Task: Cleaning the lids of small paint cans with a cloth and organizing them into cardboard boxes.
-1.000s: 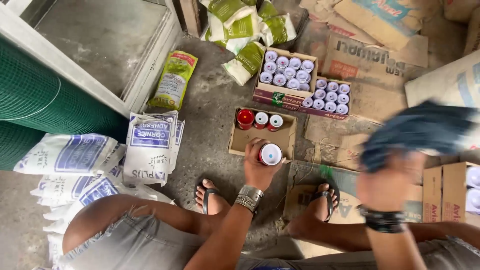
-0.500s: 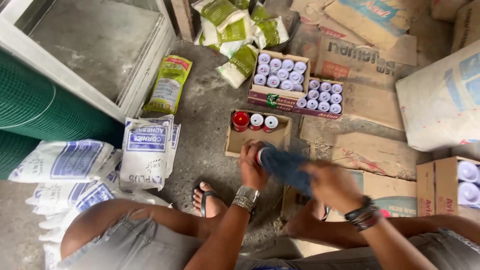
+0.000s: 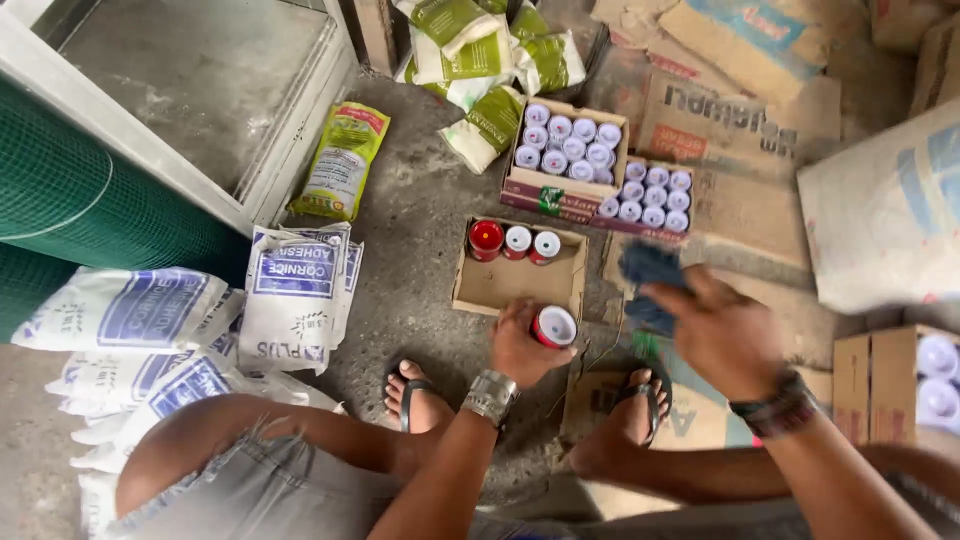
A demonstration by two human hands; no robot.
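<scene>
Left hand: your left hand [image 3: 520,345] is wrapped around a red spray can with a white cap [image 3: 553,326], holding it upright just in front of the small open carton [image 3: 520,282].
Right hand: your right hand [image 3: 722,330] grips a dark blue cloth [image 3: 650,285], fingers closed on it, to the right of the can and slightly apart from it.
What changed: a second ago the cloth was raised high at your right; half a second ago it lay over the can; now it has come off to the side, so the cap shows bare.
What it means: the can looks wiped, judging by the cloth's pass across it.
Carton: three red cans [image 3: 515,241] stand in a row along its far wall; the rest of it is unfilled.
Beyond: two cartons of white-capped cans [image 3: 600,165] sit farther off on the concrete floor [image 3: 420,220].
Left side: white sacks [image 3: 290,295] and a green pouch [image 3: 342,160] lie near your knee.
Feet: sandals, either side of the held can.
</scene>
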